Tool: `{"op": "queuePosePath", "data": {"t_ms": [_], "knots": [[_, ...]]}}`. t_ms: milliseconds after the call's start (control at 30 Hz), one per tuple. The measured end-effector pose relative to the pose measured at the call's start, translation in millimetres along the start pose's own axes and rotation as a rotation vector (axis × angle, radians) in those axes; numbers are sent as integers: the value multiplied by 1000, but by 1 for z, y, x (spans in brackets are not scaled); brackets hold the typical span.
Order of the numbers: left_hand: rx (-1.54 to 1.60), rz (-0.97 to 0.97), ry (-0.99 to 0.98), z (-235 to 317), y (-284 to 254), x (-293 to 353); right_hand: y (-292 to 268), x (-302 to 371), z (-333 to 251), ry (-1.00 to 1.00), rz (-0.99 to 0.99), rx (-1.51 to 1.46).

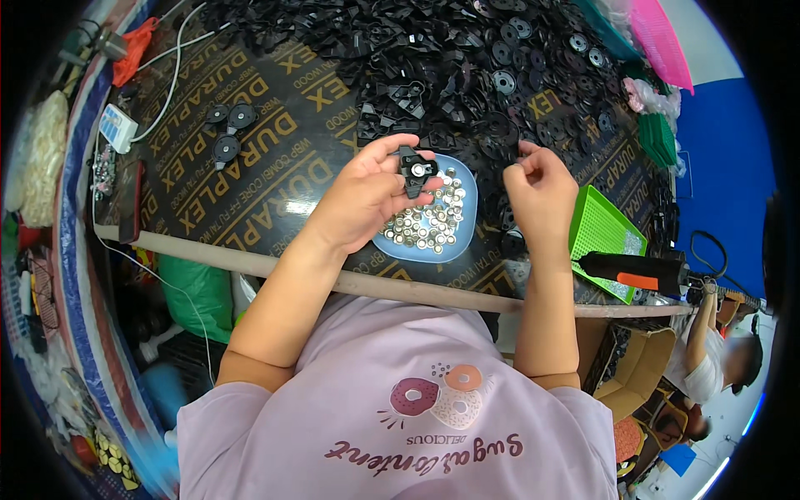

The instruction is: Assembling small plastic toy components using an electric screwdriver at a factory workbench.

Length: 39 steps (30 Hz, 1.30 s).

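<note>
Above a blue tray of small silver metal caps, my left hand grips a black plastic part between thumb and fingers. A round silver metal piece sits in the middle of that part. My right hand is to the right of the tray, beside the loose black discs, its fingers curled and pinched together. Whatever is between those fingertips, if anything, is hidden. Several silver caps lie loose in the tray, below my left hand.
A large heap of black plastic parts and discs covers the table's far side. Three joined discs lie left. At right are a green basket and a black-and-orange tool. A cable crosses the left side. Another person sits at far right.
</note>
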<state>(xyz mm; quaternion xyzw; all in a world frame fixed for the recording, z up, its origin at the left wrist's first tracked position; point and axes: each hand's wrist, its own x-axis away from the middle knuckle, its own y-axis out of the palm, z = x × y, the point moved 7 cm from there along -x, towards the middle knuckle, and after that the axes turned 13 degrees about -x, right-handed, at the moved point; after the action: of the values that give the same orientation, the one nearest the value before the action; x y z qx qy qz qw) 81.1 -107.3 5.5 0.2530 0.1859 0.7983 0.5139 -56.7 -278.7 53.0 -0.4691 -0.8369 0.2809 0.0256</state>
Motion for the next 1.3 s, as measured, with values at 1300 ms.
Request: {"op": "queuePosePath", "data": {"t_ms": [1300], "knots": [[-39, -50, -26, -2, 6, 0, 32, -32, 2, -338, -328, 168]]}}
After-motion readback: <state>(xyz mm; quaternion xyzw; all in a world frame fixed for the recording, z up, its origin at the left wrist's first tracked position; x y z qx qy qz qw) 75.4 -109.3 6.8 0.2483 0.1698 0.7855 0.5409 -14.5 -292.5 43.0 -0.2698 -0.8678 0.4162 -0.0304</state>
